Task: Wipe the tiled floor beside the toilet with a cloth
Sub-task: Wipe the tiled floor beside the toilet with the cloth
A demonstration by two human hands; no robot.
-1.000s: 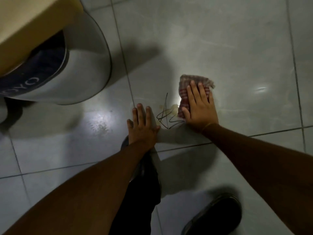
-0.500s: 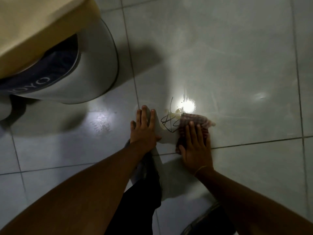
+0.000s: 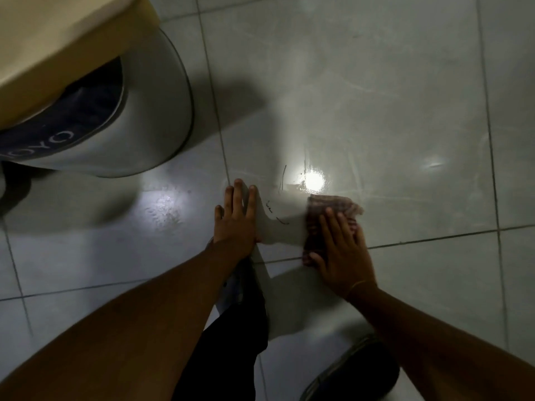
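A reddish checked cloth [image 3: 333, 208] lies flat on the pale tiled floor [image 3: 376, 96], and my right hand [image 3: 341, 250] presses down on it with fingers spread. My left hand [image 3: 236, 219] rests flat on the tile just to the left, fingers together, holding nothing. Between the two hands a few thin dark scribble marks [image 3: 282, 180] show on the tile, beside a bright wet glare spot [image 3: 314, 180]. The toilet [image 3: 139, 111] stands at the upper left, its base white with a dark band.
A beige lid or seat [image 3: 58, 39] covers the toilet's top corner. My dark trouser leg [image 3: 231, 337] is below the left hand and a dark shoe [image 3: 353, 371] sits at the bottom right. Grout lines cross the tiles.
My right hand has dragged the cloth from farther up the tile back toward me and slightly right. Most of the dark scribble it passed over is gone. The left hand has stayed put.
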